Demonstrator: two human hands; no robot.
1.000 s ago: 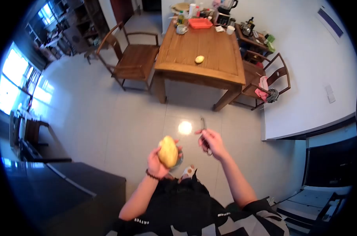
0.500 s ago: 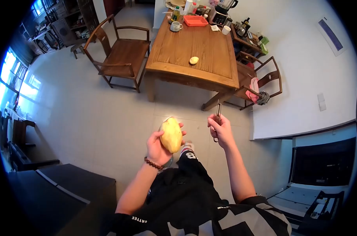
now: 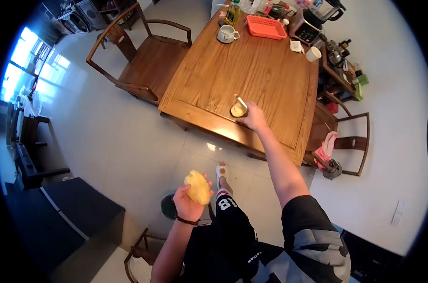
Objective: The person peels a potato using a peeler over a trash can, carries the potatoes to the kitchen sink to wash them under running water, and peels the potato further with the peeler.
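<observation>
A large peeled yellow potato (image 3: 198, 187) rests in my left hand (image 3: 187, 202), with the fingers wrapped round it, held low in front of my body. My right hand (image 3: 252, 117) is stretched out over the front part of the wooden table (image 3: 214, 75). It holds a peeler (image 3: 242, 101), whose light end sticks up past the fingers. A smaller yellow potato (image 3: 237, 110) lies on the tabletop right at these fingers, partly covered by the peeler.
At the table's back stand a mug (image 3: 226, 34), an orange-red basket (image 3: 267, 27), a white cup (image 3: 313, 54) and a blender (image 3: 313, 21). Wooden armchairs flank it at left (image 3: 152, 61) and right (image 3: 360, 141). A dark round bin (image 3: 168, 206) stands on the floor.
My right hand has reached forward with the peeler to the smaller potato on the table. The table appears nearer. My left hand still holds the large potato, now lower in view.
</observation>
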